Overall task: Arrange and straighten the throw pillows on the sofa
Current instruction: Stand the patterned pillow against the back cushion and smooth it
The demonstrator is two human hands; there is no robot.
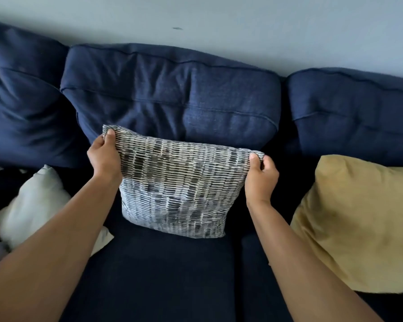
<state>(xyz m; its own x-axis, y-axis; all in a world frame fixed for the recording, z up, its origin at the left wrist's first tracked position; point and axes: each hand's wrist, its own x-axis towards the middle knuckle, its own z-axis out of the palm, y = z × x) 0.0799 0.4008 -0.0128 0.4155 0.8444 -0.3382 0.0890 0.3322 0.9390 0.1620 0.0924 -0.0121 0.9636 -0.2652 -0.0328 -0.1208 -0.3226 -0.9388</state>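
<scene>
A grey-and-white patterned throw pillow stands upright on the middle seat of the navy sofa, leaning toward the back cushion. My left hand pinches its top left corner. My right hand pinches its top right corner. A white pillow lies slumped on the left seat, partly hidden by my left forearm. A mustard-yellow pillow leans on the right seat, cut off by the frame edge.
Three navy back cushions run along a pale wall. The dark seat cushion in front of the patterned pillow is bare. A gap between seat cushions runs just right of the patterned pillow.
</scene>
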